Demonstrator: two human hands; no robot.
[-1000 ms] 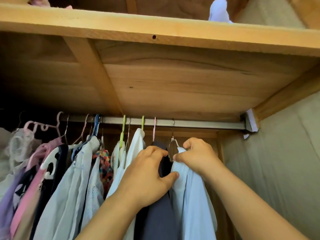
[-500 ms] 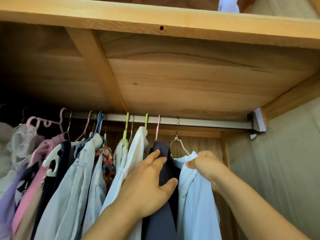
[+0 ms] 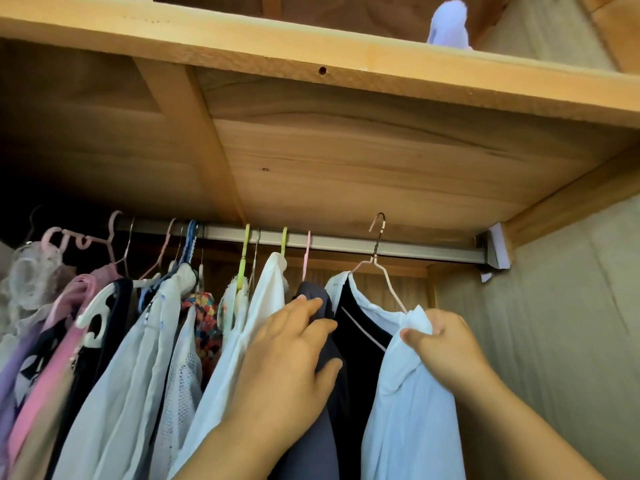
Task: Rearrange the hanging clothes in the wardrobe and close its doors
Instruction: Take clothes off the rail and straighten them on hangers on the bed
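The pale blue shirt (image 3: 408, 393) hangs at the right end of the row on a thin wire hanger (image 3: 377, 268), and I have my right hand (image 3: 446, 344) pinching its shoulder cloth where the wire runs under it. The hook sits tilted above the rail (image 3: 346, 242); I judge it lifted clear, though I cannot tell for sure from this angle. My left hand (image 3: 287, 362) lies with fingers loosely spread against the dark garment (image 3: 311, 445) beside it, thumb round its edge, pressing it and the white shirt (image 3: 266, 299) leftward to keep a gap. To do this step well, I would keep the hanger level so the shirt does not slide off, carry the hook straight over the bare stretch of rail, lower it until it seats, and only then let the cloth go. I would hold the gap open so no sleeves catch.
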